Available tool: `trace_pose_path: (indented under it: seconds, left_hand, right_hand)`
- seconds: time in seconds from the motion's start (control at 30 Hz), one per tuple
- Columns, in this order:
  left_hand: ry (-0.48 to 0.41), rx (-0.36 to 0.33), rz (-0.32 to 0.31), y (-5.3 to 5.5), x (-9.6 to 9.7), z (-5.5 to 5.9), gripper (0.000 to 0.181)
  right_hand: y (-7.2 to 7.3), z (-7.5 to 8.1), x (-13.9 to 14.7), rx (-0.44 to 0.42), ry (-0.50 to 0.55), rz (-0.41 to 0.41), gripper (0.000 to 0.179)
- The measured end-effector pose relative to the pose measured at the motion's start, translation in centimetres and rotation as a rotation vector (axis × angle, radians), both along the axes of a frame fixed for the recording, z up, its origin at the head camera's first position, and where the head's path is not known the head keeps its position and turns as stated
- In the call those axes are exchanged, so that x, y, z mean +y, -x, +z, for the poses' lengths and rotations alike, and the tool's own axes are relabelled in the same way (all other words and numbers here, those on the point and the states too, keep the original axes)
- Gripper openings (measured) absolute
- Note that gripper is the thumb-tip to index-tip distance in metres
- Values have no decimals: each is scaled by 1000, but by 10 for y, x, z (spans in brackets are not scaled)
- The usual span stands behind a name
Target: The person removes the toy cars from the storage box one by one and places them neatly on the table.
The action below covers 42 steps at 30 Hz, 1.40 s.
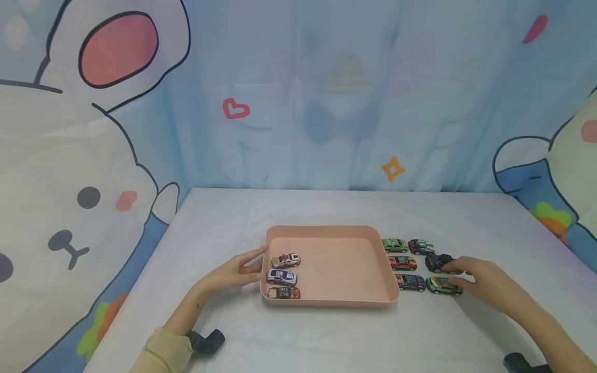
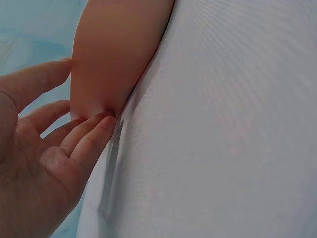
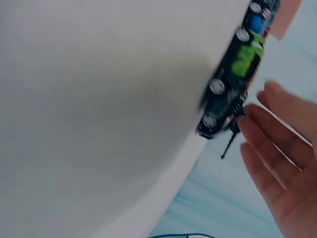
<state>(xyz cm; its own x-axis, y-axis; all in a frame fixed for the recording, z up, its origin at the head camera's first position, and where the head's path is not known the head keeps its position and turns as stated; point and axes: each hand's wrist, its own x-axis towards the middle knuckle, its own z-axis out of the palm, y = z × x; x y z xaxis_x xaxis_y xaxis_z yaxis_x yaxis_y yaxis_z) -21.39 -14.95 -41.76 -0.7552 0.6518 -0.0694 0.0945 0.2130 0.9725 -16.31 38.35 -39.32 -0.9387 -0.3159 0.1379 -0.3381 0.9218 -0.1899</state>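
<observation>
A shallow pink tray lies in the middle of the table, with three toy cars inside along its left side: a white and red one, a white and black one and a dark and red one. My left hand touches the tray's left wall; in the left wrist view its fairly straight fingers rest against the outside. My right hand is at a black toy car, fingertips at its right end. Beside that hand sits a green toy car. Contact is unclear.
Right of the tray stand more toy cars: light green, red and yellow, dark blue and red, and green and blue. A white cloth covers the table. A printed blue curtain hangs behind.
</observation>
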Motion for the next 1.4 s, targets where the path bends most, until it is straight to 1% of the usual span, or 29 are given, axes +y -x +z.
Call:
trace_pose_path:
  seconds: [0.07,0.13,0.2,0.23,0.3,0.37,0.4,0.47,0.53,0.73,0.87,1.1,1.4]
  left_hand:
    - [2,-2,4,-1,0,0,69]
    - [3,-2,7,-1,0,0,69]
    - [5,1,7,-1,-1,0,69]
    - [5,2,7,-1,-1,0,69]
    - [1,3,2,-1,-1,-1,68]
    - [-1,3,-2,-1,-1,-2,68]
    - [0,2,-1,-1,-1,-2,68]
    - [0,-1,2,-1,0,-3,68]
    - [-1,-3,6,-1,0,-3,68]
    - [1,-1,10,0,0,-3,68]
    - [9,-1,13,0,1,-3,69]
    - [13,-13,23,-1,1,-1,69]
    - [17,0,24,-1,1,-1,68]
  right_hand:
    - [8,-6,11,89,-2,-16,27]
    - [19,-14,24,152,-26,-28,30]
    - [32,-22,38,166,-44,-38,33]
    - [38,-27,43,171,-61,-42,33]
    - [47,-32,51,133,-70,-35,32]
    - [53,-35,52,79,-74,-39,28]
    - [54,-34,50,65,-89,-47,27]
    - [54,-30,42,22,-86,-61,24]
    - [52,-22,31,-15,-75,-73,22]
    - [41,4,-4,-72,-66,-98,16]
    - [37,14,-13,-95,-68,-96,14]
    - [36,16,-16,-69,-65,-89,13]
    - [37,15,-15,-63,-72,-88,11]
